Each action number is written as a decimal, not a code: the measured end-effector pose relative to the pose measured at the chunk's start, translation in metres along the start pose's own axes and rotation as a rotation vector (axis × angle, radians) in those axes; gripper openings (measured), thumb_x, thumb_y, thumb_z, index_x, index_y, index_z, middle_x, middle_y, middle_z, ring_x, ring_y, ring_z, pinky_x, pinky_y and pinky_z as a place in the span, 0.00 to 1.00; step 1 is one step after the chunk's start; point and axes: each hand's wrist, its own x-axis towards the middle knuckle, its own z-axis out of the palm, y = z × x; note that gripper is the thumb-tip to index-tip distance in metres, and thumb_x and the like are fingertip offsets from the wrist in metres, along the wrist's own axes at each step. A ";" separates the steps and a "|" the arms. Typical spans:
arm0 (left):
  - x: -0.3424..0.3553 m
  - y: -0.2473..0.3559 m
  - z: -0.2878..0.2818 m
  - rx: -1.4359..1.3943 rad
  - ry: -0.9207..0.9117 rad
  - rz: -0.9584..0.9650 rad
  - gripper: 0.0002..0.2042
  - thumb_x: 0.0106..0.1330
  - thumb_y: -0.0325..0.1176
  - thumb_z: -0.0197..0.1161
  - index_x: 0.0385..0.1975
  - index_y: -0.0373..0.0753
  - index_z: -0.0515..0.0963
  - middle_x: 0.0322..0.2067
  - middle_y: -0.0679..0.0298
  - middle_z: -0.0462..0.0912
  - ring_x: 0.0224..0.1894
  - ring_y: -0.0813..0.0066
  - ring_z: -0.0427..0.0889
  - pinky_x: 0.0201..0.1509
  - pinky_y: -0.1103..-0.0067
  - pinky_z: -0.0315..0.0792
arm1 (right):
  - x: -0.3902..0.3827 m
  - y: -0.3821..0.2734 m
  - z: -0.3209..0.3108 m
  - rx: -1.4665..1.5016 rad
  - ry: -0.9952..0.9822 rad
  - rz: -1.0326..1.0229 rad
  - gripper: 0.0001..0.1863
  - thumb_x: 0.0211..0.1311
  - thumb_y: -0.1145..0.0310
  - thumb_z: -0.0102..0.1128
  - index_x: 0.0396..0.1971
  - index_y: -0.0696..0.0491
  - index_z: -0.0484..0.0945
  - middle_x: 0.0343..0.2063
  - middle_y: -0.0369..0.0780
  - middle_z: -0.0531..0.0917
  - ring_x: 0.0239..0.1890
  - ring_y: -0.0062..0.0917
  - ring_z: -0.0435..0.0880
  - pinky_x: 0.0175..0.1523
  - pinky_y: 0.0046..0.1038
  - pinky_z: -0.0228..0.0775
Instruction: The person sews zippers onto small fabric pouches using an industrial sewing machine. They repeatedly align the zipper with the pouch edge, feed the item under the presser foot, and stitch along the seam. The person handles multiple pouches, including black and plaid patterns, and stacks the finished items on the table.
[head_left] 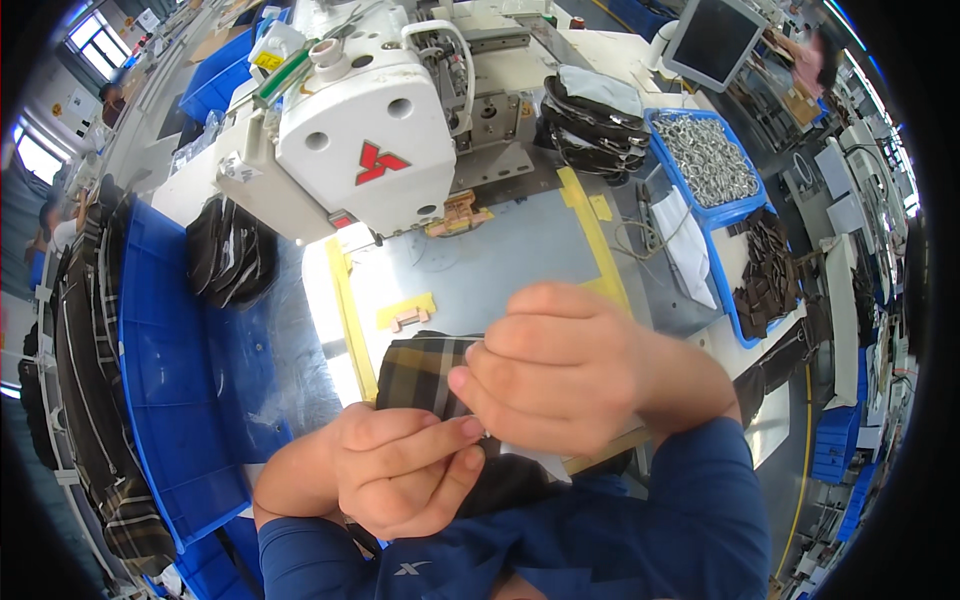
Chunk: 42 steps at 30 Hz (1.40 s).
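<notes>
A dark plaid fabric piece (425,372) with yellow and pale stripes lies in front of me at the near edge of the sewing table. My left hand (405,475) is closed, thumb and fingertips pinched together at its lower edge. Curled over its right side, my right hand (560,370) has its fingers closed on the cloth. The fingertips of both hands nearly meet, and a tiny pale bit shows between them, too small to make out. Beyond the cloth stands a white sewing machine (350,150), its head above a grey plate (500,260) edged with yellow tape.
At left stands a blue bin (165,390), beside a dark fabric stack (232,250). More stacked pieces (595,125) sit right of the machine. Along the right are a blue tray of metal rings (705,155), another of brown tabs (765,275) and a monitor (715,42).
</notes>
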 end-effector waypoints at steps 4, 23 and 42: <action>0.003 -0.002 -0.009 -0.057 -0.087 -0.033 0.09 0.52 0.15 0.72 0.31 0.32 0.84 0.29 0.65 0.73 0.42 0.61 0.91 0.43 0.74 0.78 | -0.001 0.003 -0.009 -0.019 -0.134 0.036 0.09 0.53 0.78 0.74 0.35 0.56 0.88 0.37 0.38 0.86 0.35 0.28 0.84 0.38 0.31 0.73; 0.019 -0.010 -0.035 -0.109 -0.106 -0.284 0.16 0.51 0.30 0.79 0.38 0.31 0.86 0.34 0.59 0.82 0.42 0.53 0.90 0.39 0.67 0.85 | 0.005 -0.001 -0.008 0.191 -0.036 0.132 0.06 0.58 0.72 0.71 0.35 0.55 0.86 0.35 0.39 0.87 0.37 0.31 0.88 0.40 0.32 0.78; 0.026 -0.008 -0.042 0.003 -0.043 -0.500 0.11 0.42 0.24 0.77 0.27 0.45 0.91 0.35 0.68 0.85 0.35 0.67 0.86 0.34 0.76 0.77 | 0.011 -0.006 -0.008 0.219 -0.050 0.069 0.03 0.62 0.72 0.72 0.35 0.53 0.88 0.37 0.37 0.90 0.39 0.28 0.89 0.40 0.29 0.76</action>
